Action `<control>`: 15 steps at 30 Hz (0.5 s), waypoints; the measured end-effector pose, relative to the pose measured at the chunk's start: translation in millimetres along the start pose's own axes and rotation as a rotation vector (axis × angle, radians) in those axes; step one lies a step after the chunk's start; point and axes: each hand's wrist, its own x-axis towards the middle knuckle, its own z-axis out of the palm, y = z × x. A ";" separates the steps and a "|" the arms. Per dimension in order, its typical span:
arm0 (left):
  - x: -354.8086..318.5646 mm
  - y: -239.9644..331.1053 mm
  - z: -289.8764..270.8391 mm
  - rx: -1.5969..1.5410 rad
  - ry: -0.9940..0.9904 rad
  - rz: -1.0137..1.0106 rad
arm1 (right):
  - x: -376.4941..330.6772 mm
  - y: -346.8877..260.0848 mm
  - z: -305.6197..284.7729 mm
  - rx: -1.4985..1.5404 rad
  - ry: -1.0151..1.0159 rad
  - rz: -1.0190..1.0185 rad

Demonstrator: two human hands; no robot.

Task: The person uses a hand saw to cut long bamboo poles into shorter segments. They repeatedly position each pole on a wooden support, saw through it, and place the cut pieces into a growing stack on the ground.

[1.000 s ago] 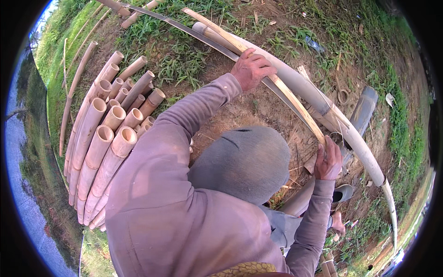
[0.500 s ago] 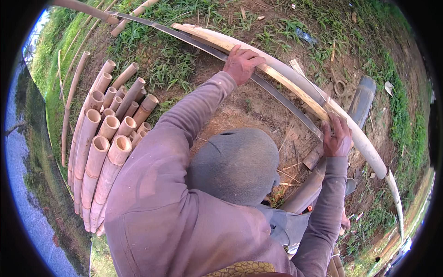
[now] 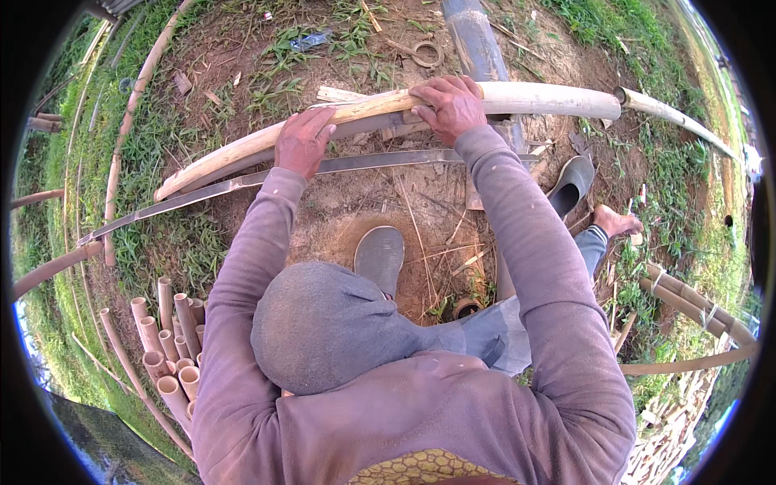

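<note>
A pale split bamboo length lies in front of me, against a thicker pale bamboo pole. My left hand is closed over the split length, fingers bent across its top. Farther right, my right hand grips the same piece near its right end, thumb pointing left. The undersides of both grips are hidden. On the near side runs a long thin dark bamboo slat, passing just below my left hand and under my right wrist.
A grey bamboo pole crosses beneath at the back. Cut bamboo tubes stand bunched at the lower left. A grey shoe and an empty grey shoe are on the dirt, near a bare foot. Tied poles lie right.
The view has turned, so the bamboo now lies more level across it. Both hands still hold the split length, and they are closer together than before.
</note>
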 end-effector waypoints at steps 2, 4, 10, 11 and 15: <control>0.8 0.3 1.8 -0.015 0.002 0.002 | -21.3 0.2 -4.1 -0.022 0.201 0.061; -2.8 -4.7 -0.6 -0.037 -0.005 -0.033 | -57.8 4.4 -28.6 0.098 0.424 0.203; 10.6 0.3 -5.8 -0.028 -0.080 0.003 | -285.5 109.8 -27.5 0.087 0.669 1.113; 12.2 -2.9 -6.4 -0.014 -0.100 0.003 | -323.1 121.2 -26.0 0.018 0.594 1.189; 15.7 -7.3 -7.5 0.059 -0.188 -0.011 | -385.9 116.7 -62.9 0.125 -0.073 1.358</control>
